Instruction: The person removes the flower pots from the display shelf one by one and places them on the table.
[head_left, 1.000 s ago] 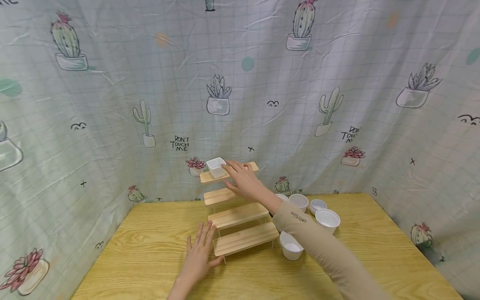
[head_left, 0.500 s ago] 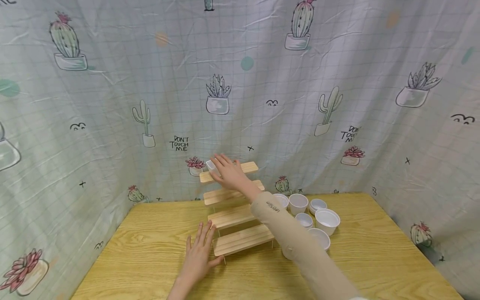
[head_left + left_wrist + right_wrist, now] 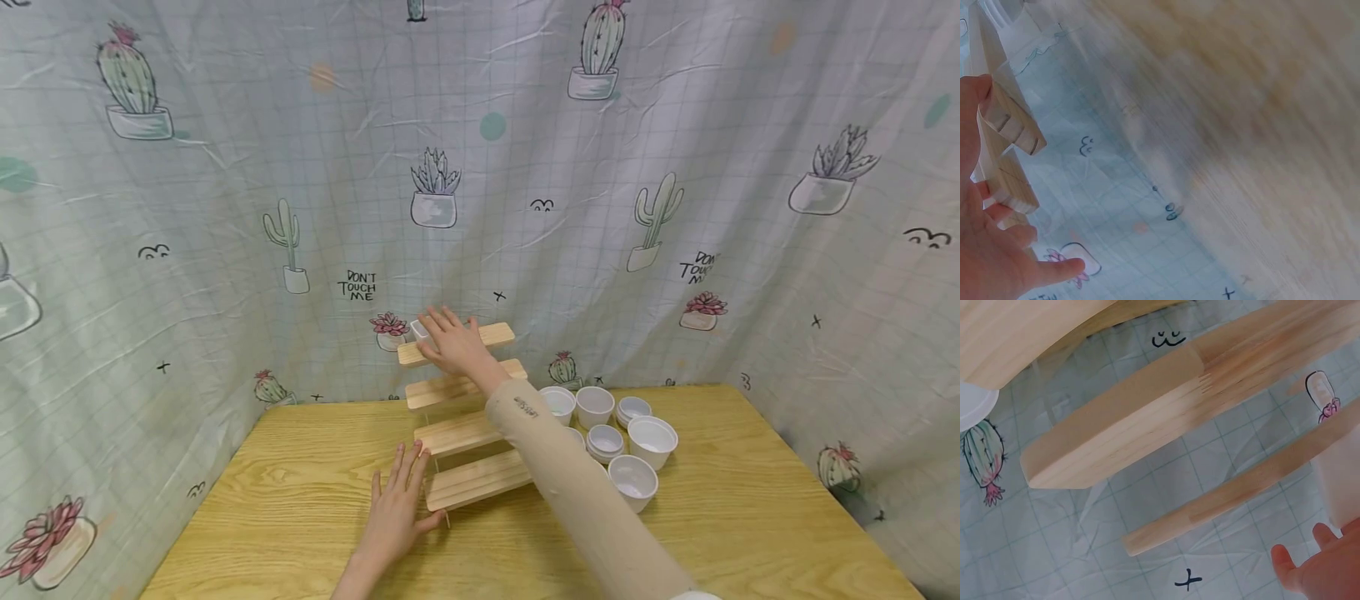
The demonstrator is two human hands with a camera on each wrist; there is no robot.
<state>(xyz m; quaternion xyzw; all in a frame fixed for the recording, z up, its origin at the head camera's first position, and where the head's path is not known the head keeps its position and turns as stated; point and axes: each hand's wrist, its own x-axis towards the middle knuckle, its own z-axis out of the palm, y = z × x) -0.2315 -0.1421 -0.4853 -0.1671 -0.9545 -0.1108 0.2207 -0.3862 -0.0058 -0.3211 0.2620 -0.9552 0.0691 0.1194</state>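
Observation:
A stepped wooden stand (image 3: 480, 479) with several light plank shelves stands on the table. On the left end of its top shelf sits a small white square cup (image 3: 417, 330), mostly hidden behind my right hand (image 3: 456, 343). That hand lies against the cup with its fingers stretched out; in the right wrist view the fingertips meet the lower part of the cup (image 3: 1339, 481). My left hand (image 3: 393, 510) rests at the stand's left side, fingers extended, thumb by the lowest shelf. In the left wrist view its fingers touch the shelf ends (image 3: 1019, 134).
Several white bowls and cups (image 3: 632, 479) are grouped on the wooden table (image 3: 300, 500) right of the stand, some behind my right sleeve (image 3: 570, 492). A cactus-print curtain (image 3: 510, 208) hangs around the table's back and sides.
My right hand has moved left along the top shelf, and the square cup has shifted slightly left with it. The left hand stays at the stand's side.

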